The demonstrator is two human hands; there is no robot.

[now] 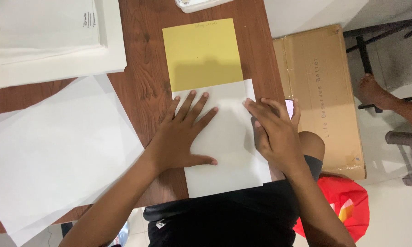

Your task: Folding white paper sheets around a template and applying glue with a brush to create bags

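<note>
A yellow sheet of paper [202,55] lies on the brown wooden table [144,87], its near half folded over so the white underside [229,151] faces up. My left hand [183,135] rests flat on the left part of the white flap with its fingers spread. My right hand [272,132] presses down along the flap's right edge, fingers pointing to the upper left. Neither hand grips anything.
Loose white sheets [50,155] overlap at the table's left, and a stack of white paper [50,36] sits at the far left. A cardboard box [322,91] stands on the floor to the right, a red bag [345,206] below it. Another person's foot [370,89] is at far right.
</note>
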